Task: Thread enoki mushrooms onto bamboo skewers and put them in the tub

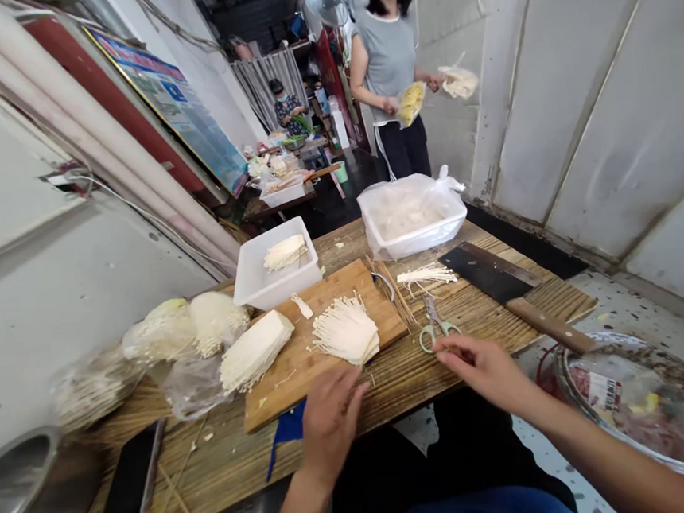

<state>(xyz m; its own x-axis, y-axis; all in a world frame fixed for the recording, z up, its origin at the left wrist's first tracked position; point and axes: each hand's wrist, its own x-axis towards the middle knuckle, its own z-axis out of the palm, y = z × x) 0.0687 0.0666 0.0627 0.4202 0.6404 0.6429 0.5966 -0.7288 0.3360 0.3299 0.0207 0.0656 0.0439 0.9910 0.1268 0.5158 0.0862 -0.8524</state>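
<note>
A fanned-out bunch of enoki mushrooms (346,329) lies on the wooden cutting board (353,283). My left hand (333,413) is at the board's front edge, close below the bunch's cut base, with fingers loosely stretched and nothing visible in them. My right hand (477,368) is beside the handles of green scissors (436,326), its thumb and fingertips pinched together; what they hold, if anything, I cannot make out. A thick enoki block (258,350) rests across the board's left side, with a small enoki sprig (302,305) to its right.
Behind the board stand a white tub (273,290) and a bag-lined tub (415,230). Thin sticks (399,295), loose enoki (427,274) and a cleaver (487,276) lie rightward. Bagged enoki (166,332), a phone (128,491) and a metal pot (39,490) are left. A person (388,65) stands opposite holding bags.
</note>
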